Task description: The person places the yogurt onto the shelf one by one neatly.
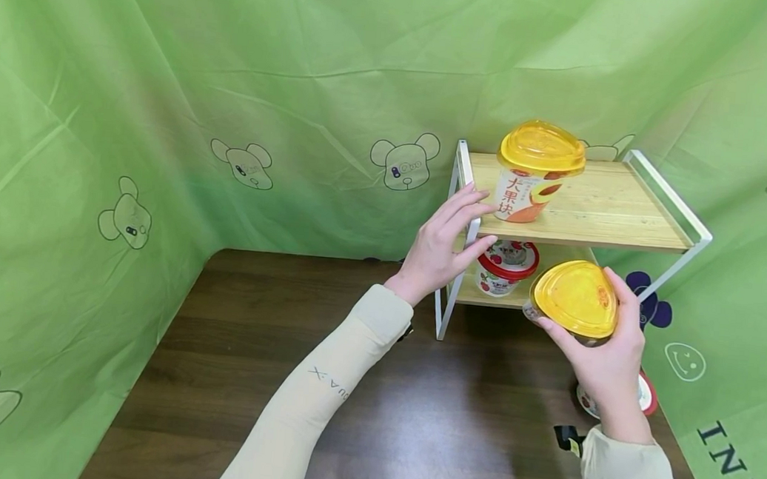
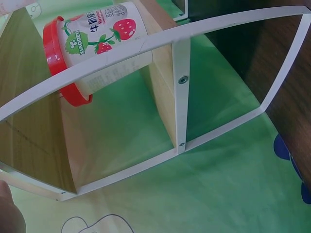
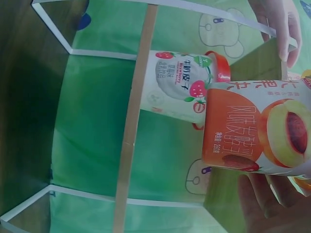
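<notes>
My right hand grips a yogurt cup with a yellow lid, thumb on one side and fingers on the other. In the right wrist view this cup shows a peach picture and overlaps the rack. My left hand is at the left front corner of the two-tier rack, its fingers extended over the top board and thumb lower at the front. Close to those fingertips, a similar yellow-lidded cup stands upright on the top board. Below it, a red-lidded strawberry yogurt cup stands on the lower board.
Another red-lidded cup is partly hidden behind my right wrist, on the dark wooden table. White metal side frames bound the rack. Green printed cloth hangs around the table.
</notes>
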